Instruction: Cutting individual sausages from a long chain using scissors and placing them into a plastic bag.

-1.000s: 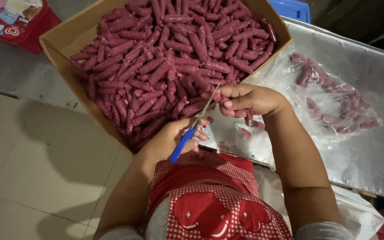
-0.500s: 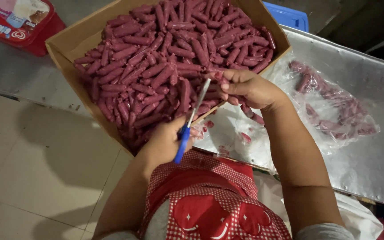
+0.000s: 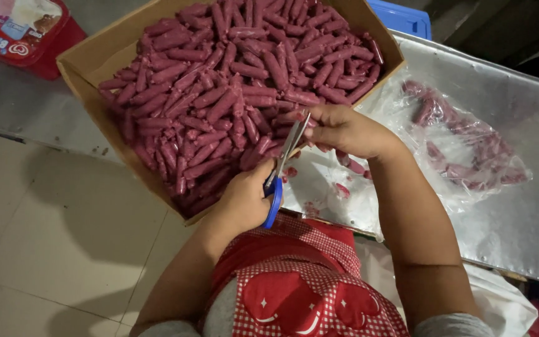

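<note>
My left hand (image 3: 246, 201) grips blue-handled scissors (image 3: 283, 167), blades pointing up toward the box's near corner. My right hand (image 3: 344, 131) is closed around a red sausage (image 3: 304, 122) at the blade tips; most of it is hidden by my fingers. A cardboard box (image 3: 98, 100) heaped with many red wrapped sausages (image 3: 219, 93) lies just beyond both hands.
A clear plastic bag (image 3: 469, 150) with several red sausages lies on the metal table (image 3: 519, 212) to the right. A few loose sausage pieces (image 3: 343, 190) lie on plastic under my right hand. A red package (image 3: 14, 28) sits at top left. Tiled floor (image 3: 45, 237) lies below left.
The view has shifted, so the box sits lower and nearer. Both hands stay together at the box's corner, the scissors still raised toward the sausage in my right hand.
</note>
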